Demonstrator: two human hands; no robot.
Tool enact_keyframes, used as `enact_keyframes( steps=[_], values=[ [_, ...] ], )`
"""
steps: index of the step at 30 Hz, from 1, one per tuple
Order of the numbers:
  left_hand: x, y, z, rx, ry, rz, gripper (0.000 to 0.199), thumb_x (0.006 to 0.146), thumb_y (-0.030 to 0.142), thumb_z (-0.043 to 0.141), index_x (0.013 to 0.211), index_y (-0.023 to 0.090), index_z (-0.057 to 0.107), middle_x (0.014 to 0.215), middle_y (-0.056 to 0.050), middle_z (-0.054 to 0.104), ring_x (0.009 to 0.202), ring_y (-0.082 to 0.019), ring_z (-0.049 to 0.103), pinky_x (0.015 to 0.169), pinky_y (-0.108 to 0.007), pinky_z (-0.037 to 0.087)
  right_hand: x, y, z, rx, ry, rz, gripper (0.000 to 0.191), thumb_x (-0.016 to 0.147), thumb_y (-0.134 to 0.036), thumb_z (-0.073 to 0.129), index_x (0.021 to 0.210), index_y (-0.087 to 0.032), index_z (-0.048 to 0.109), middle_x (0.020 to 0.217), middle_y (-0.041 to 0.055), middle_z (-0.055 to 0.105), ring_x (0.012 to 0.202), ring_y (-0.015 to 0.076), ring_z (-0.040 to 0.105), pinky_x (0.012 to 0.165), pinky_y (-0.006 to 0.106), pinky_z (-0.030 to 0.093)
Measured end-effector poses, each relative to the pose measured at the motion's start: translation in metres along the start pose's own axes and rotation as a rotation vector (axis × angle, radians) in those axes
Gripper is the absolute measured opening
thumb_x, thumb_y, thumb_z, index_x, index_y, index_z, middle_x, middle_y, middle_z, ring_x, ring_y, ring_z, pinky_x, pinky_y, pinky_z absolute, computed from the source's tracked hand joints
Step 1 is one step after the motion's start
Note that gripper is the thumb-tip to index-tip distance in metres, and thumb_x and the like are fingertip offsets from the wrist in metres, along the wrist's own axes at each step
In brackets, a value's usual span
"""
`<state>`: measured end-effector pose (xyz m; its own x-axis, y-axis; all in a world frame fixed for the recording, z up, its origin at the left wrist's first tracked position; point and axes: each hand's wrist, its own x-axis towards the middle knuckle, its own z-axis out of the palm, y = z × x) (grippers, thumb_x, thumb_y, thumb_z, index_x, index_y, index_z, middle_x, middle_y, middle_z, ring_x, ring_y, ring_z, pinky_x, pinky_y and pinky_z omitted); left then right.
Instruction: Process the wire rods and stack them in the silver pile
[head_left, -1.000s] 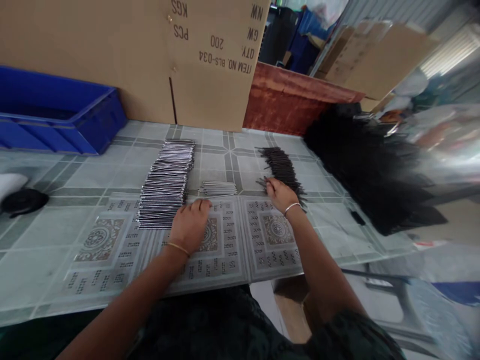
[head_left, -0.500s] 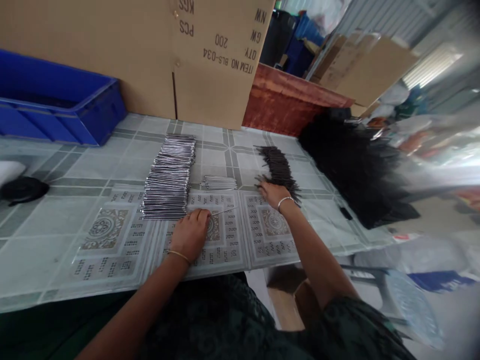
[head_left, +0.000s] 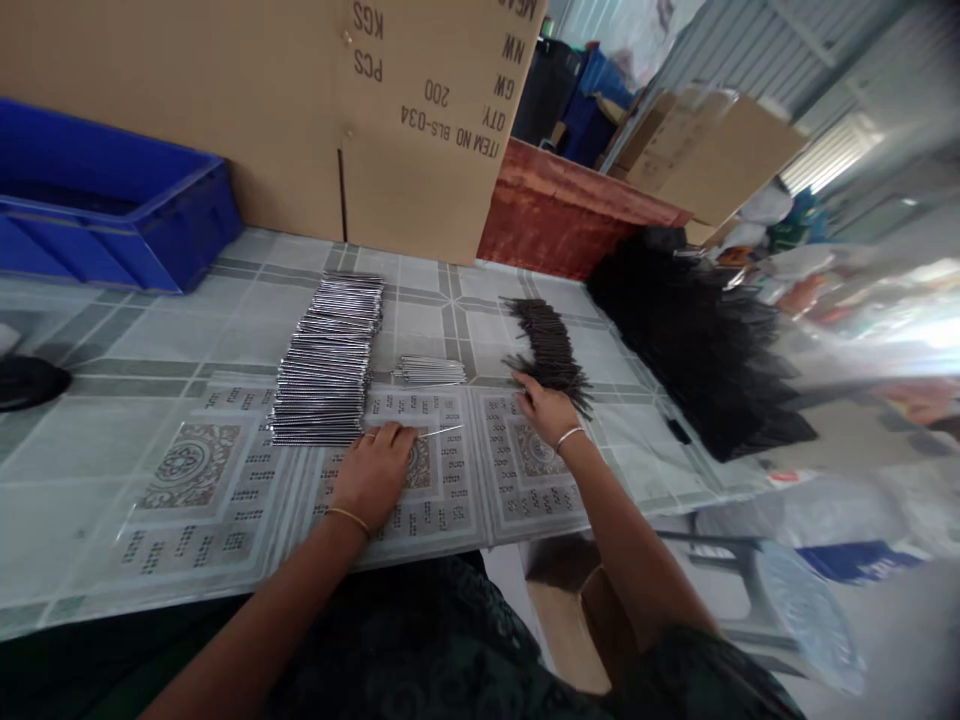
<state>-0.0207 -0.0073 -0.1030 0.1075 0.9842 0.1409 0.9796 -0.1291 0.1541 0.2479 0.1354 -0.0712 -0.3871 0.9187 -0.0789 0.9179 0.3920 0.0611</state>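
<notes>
My left hand point(head_left: 377, 468) is closed on a thin silver rod point(head_left: 442, 431), whose free end points right over the patterned mat point(head_left: 478, 470). Just beyond it lies a long row of silver rods point(head_left: 326, 360). A small bundle of thin rods point(head_left: 431, 371) sits between that row and the dark pieces. My right hand point(head_left: 544, 408) is at the near end of a pile of dark thin strips point(head_left: 551, 345), its index finger stretched toward them and the fingers apart from the thumb. Nothing shows in its grasp.
A blue bin point(head_left: 180, 220) stands at the back left, beside a large printed cardboard box point(head_left: 420, 190). A black heap point(head_left: 675, 340) lies on the right of the table. At the left edge is a black round object point(head_left: 34, 382). A grey stool point(head_left: 806, 600) stands below right.
My right hand has drawn back slightly from the dark strips, and its fingers show more clearly. My left hand still holds the thin rod. The whole view has shifted slightly.
</notes>
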Motion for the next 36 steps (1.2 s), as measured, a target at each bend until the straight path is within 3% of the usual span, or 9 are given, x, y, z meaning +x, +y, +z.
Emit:
enact_keyframes(
  steps=[6,12,16,20,26,30,36],
  values=[
    [0.016,0.012,-0.014,-0.05,0.002,0.025,0.037,0.095,0.022,0.043,0.129,0.022,0.058,0.131,-0.01,0.058,0.11,-0.028,0.059,0.091,-0.043,0.05,0.001,0.004,0.009,0.071,0.019,-0.073,0.03,0.1,-0.035,0.045,0.12,-0.021,0.061,0.102,0.0079,0.074,0.095,0.0211,0.068,0.083,0.029,0.044],
    [0.076,0.058,-0.01,-0.156,-0.021,0.242,0.046,0.094,0.015,0.043,0.14,0.023,0.048,0.144,-0.008,0.052,0.124,-0.024,0.054,0.101,-0.04,0.044,-0.001,0.01,0.018,0.29,0.148,-0.223,0.02,0.096,-0.03,0.053,0.106,-0.021,0.067,0.099,0.0055,0.074,0.09,0.0183,0.066,0.087,0.03,0.041],
    [0.117,0.08,0.005,-0.172,-0.094,0.327,0.033,0.094,0.018,0.046,0.123,0.021,0.062,0.115,-0.01,0.069,0.107,-0.022,0.064,0.091,-0.036,0.048,-0.004,0.017,0.027,0.425,0.191,-0.241,0.018,0.094,-0.027,0.056,0.105,-0.023,0.069,0.1,0.0035,0.074,0.091,0.0181,0.066,0.096,0.035,0.039],
    [0.132,0.083,0.013,-0.136,-0.12,0.367,0.028,0.096,0.021,0.043,0.102,0.017,0.07,0.098,-0.011,0.072,0.096,-0.023,0.066,0.087,-0.037,0.048,-0.006,0.023,0.031,0.494,0.202,-0.204,0.016,0.094,-0.03,0.057,0.103,-0.026,0.07,0.103,0.0025,0.074,0.096,0.0181,0.066,0.109,0.043,0.028],
    [0.139,0.087,0.017,-0.248,-0.137,0.225,0.029,0.097,0.027,0.042,0.107,0.016,0.068,0.106,-0.01,0.07,0.1,-0.021,0.065,0.089,-0.033,0.048,-0.002,0.028,0.033,0.411,0.336,-0.2,0.016,0.095,-0.033,0.056,0.098,-0.028,0.071,0.095,-0.0008,0.074,0.093,0.0161,0.067,0.115,0.043,0.018],
    [0.148,0.089,0.021,-0.361,-0.172,0.076,0.032,0.097,0.03,0.042,0.1,0.015,0.07,0.1,-0.009,0.072,0.096,-0.02,0.066,0.085,-0.03,0.049,0.004,0.035,0.04,0.415,0.378,-0.18,0.015,0.095,-0.027,0.055,0.094,-0.025,0.07,0.098,0.0001,0.074,0.096,0.0159,0.067,0.114,0.04,0.022],
    [0.158,0.086,0.023,-0.343,-0.154,0.024,0.031,0.096,0.033,0.045,0.101,0.017,0.071,0.102,-0.009,0.072,0.096,-0.02,0.065,0.086,-0.03,0.049,-0.001,0.041,0.033,0.36,0.359,-0.119,0.014,0.094,-0.026,0.054,0.094,-0.025,0.069,0.099,0.0015,0.073,0.096,0.0184,0.065,0.111,0.041,0.026]
  ],
)
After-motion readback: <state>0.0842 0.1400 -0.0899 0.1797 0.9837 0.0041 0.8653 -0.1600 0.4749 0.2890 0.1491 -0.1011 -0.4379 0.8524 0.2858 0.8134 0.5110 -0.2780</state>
